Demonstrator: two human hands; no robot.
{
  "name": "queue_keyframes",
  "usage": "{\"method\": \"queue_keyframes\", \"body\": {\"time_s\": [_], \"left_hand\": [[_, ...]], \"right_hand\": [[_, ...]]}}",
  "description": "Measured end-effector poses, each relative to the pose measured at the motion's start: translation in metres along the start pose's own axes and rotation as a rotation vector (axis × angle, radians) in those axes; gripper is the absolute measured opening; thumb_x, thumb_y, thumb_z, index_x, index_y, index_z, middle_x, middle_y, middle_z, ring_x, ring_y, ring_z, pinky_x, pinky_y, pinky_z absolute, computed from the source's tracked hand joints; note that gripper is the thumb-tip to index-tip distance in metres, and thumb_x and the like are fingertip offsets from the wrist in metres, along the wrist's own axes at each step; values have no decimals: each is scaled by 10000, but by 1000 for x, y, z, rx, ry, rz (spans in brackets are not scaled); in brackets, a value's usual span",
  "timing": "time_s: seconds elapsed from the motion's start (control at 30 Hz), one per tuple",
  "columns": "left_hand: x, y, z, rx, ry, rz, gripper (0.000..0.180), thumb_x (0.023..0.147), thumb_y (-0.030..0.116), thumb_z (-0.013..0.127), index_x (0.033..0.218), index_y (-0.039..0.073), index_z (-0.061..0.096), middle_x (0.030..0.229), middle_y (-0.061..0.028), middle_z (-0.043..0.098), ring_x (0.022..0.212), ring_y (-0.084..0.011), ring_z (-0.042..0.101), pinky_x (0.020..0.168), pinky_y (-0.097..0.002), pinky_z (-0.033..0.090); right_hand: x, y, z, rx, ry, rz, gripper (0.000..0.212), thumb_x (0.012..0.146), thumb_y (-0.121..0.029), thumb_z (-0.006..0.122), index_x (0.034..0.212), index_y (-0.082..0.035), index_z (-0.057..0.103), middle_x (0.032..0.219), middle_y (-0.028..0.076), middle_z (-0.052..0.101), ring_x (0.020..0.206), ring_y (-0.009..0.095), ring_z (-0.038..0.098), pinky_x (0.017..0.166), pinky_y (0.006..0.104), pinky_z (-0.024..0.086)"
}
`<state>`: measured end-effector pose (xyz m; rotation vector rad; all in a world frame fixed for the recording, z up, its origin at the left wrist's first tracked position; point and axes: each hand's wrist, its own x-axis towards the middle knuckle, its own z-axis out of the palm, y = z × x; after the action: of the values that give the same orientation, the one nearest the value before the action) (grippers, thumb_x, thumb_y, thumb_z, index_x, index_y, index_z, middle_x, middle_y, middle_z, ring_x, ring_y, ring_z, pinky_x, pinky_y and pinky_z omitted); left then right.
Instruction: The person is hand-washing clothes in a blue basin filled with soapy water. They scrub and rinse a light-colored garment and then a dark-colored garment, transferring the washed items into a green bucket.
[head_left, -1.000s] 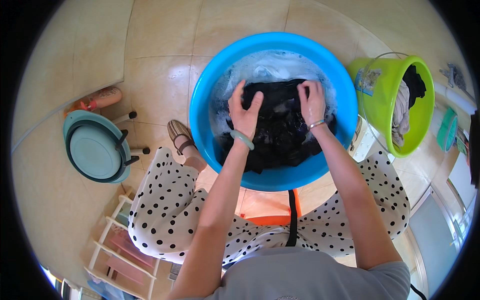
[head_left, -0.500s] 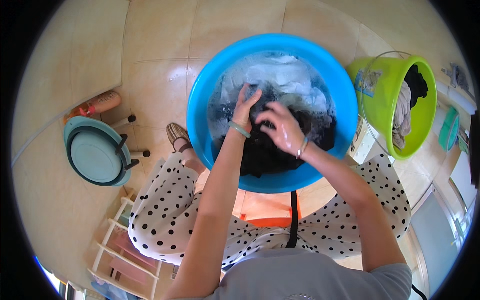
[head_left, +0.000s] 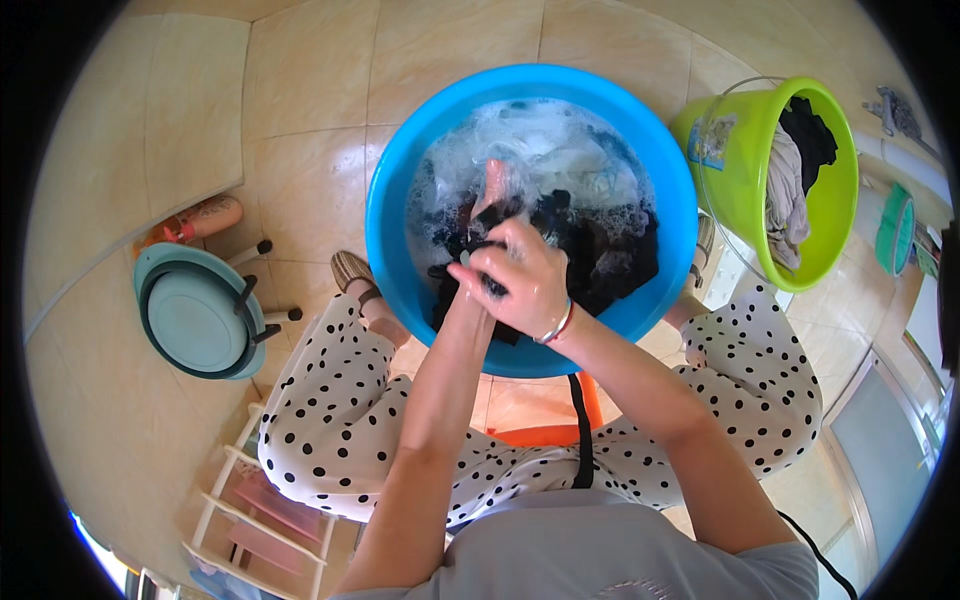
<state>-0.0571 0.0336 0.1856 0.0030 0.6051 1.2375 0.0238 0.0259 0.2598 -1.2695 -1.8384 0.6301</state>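
A round blue basin (head_left: 385, 200) stands between my knees, holding sudsy water, white cloth (head_left: 560, 150) towards the far side and black clothes (head_left: 615, 255) on the near side. My right hand (head_left: 525, 275) is closed on a wet black garment (head_left: 490, 285), right over my left wrist. My left hand (head_left: 493, 185) reaches away from me above the suds, with part of the black garment lying across it. Its fingers are partly covered and smeared by motion, so I cannot tell how they are bent.
A tilted green bucket (head_left: 835, 240) with grey and black clothes is to the right of the basin. Folded teal basins (head_left: 190, 310) and a pink bottle (head_left: 215, 215) are on the left. A white rack (head_left: 225, 505) sits at lower left; something orange (head_left: 545, 433) shows below the basin.
My right hand has come down and left onto my left wrist and closed on the black garment. Black fabric now lies over my left hand, which was bare and spread before.
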Motion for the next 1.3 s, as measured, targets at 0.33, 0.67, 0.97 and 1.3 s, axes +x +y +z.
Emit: {"method": "queue_keyframes", "body": {"time_s": [0.33,0.67,0.97,1.3], "left_hand": [[4,-25,26,710,724,122,229,837,194,624,913,-22,620,859,-19,608,754,-108,537,718,-269,444],[15,-21,-64,1636,465,164,628,887,6,538,1390,355,401,1392,-322,341,1253,-471,377,919,-440,448],[42,0,-60,438,478,-186,749,800,123,710,1426,59,303,1323,-164,471,1120,-256,533,879,-361,475],[-2,-3,8,-93,0,-122,520,889,40,548,1372,120,370,1150,-121,545,1014,-215,566,853,-366,497]], "right_hand": [[-21,125,14,-23,-123,324,130,857,-135,560,788,-36,611,787,175,614,710,383,594,609,438,478],[-59,169,15,-580,-586,32,359,832,-105,581,1187,-133,537,1185,117,521,971,325,553,803,458,465],[-26,108,22,87,-446,294,263,743,-136,694,967,-89,566,987,131,500,977,354,513,845,413,452],[5,-11,-15,-108,-300,-153,359,654,-344,743,956,-191,625,912,-7,511,777,165,514,571,277,471]]}}
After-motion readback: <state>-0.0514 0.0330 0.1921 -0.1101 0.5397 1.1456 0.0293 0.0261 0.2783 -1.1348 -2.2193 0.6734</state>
